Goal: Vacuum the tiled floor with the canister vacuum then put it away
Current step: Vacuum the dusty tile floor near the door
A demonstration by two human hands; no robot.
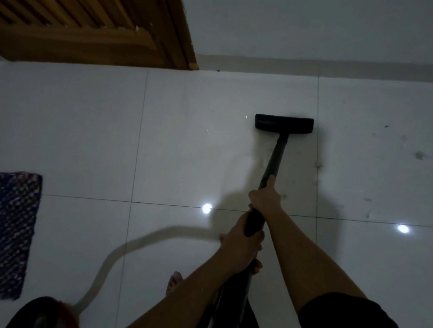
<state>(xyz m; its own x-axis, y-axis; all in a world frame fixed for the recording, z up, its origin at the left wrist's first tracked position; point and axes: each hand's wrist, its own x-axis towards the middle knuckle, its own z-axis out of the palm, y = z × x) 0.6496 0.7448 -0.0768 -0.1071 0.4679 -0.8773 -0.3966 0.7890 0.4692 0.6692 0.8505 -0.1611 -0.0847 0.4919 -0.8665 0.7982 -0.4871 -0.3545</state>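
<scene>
Black plastic forms the floor head (pixel 284 123) of the vacuum, lying flat on the white tiled floor (pixel 185 149) near the far wall (pixel 322 25), its long side running left to right, parallel to the skirting. From its middle the dark wand (pixel 274 157) slopes back toward the person, its long axis running from the head, at upper right of centre, down toward the bottom middle of the head view, with the head end pointing away at the wall.

Both hands are wrapped around the wand. The right hand (pixel 264 196) grips higher up, fingers curled round the tube and thumb laid along it. The left hand (pixel 242 238) is closed on the thicker black handle section just behind, touching the right wrist.

A pale hose (pixel 127 247), motion-blurred, curves from the hands leftward and down to the canister (pixel 46 313), dark with a red edge, cut off by the bottom border and hard to make out. The lower wand vanishes between the forearms. A bare foot (pixel 173 283) shows partly behind the left arm. Dust smudges (pixel 419 155) mark the tiles at right. A woven mat (pixel 3 233) lies at left, cut by the frame, and a wooden door (pixel 92 19) stands at upper left.
</scene>
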